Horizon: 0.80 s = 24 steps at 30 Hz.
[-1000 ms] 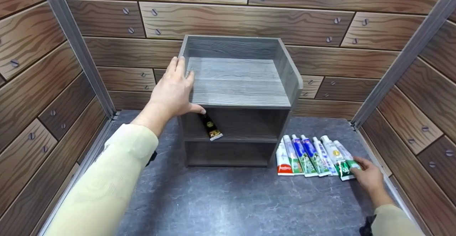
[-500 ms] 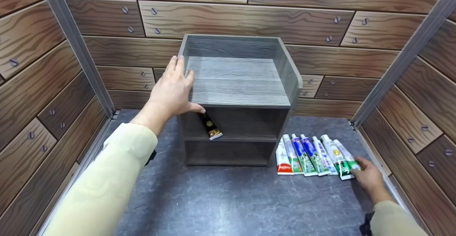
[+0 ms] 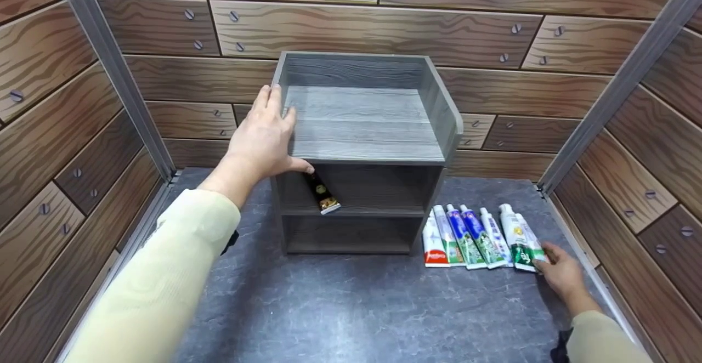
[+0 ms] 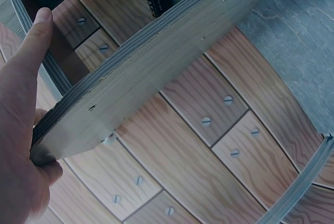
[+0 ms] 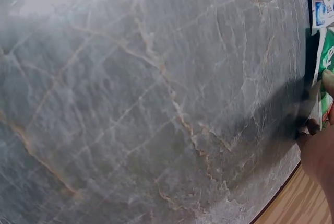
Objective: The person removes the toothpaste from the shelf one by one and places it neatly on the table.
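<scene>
My left hand holds the top left side panel of a grey wood-grain shelf unit, its thumb reaching over the front edge. In the left wrist view, fingers wrap the panel's corner. Just below that thumb, a black-and-gold tube lies on the middle shelf, its flat end poking out at the front. At the right, my right hand pinches the lower right side of the toothpaste tubes, its thumb on a white-and-green toothpaste tube. Another slim tube lies partly behind it, against the fingers.
Several more toothpaste tubes lie side by side right of the unit, among them a red-and-white tube and a blue-and-green tube. Wood-print walls close in the back and both sides of the grey marbled floor.
The white-and-green tube has shifted slightly left and up and now stands straighter, with my right hand moving along with it. My left hand keeps its place on the unit.
</scene>
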{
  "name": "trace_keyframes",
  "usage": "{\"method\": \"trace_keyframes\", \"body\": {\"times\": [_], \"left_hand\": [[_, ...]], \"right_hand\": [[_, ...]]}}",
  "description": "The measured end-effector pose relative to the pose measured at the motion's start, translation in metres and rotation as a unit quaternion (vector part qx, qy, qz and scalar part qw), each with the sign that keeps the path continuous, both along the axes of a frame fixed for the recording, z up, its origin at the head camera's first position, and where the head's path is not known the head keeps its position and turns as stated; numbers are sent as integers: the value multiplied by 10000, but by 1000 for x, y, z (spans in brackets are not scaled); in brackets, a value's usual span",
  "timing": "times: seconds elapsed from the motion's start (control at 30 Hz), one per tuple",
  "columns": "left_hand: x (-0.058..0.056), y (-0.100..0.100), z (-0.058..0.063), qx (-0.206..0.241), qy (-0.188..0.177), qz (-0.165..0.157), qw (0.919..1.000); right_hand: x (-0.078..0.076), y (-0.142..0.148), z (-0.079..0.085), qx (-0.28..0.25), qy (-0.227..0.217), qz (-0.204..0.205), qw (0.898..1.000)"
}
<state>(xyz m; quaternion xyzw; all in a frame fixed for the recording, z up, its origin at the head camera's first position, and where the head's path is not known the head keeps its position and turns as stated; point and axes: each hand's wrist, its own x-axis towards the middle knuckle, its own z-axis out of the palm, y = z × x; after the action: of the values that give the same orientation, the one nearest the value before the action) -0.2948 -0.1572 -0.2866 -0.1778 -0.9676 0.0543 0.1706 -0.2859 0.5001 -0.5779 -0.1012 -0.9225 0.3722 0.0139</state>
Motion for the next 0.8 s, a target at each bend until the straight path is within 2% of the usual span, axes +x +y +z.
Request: {"method": "trace_keyframes", "body": {"times": [0.17,0.33,0.57,0.8], "left_hand": [[0,1,1,-85,16,17,10000],[-1,0,0,-157,-11,22,9999],[0,-1,0,-42,-1,12,10000],[0,0,1,-26,-45,1,10000]], "right_hand": [[1,0,-1,-75,85,114,9999],[2,-1,3,-173,13,58,9998],[5,-7,15,-262,-86,-9,9996],[7,-24,31,-312,224,22,9993]]}}
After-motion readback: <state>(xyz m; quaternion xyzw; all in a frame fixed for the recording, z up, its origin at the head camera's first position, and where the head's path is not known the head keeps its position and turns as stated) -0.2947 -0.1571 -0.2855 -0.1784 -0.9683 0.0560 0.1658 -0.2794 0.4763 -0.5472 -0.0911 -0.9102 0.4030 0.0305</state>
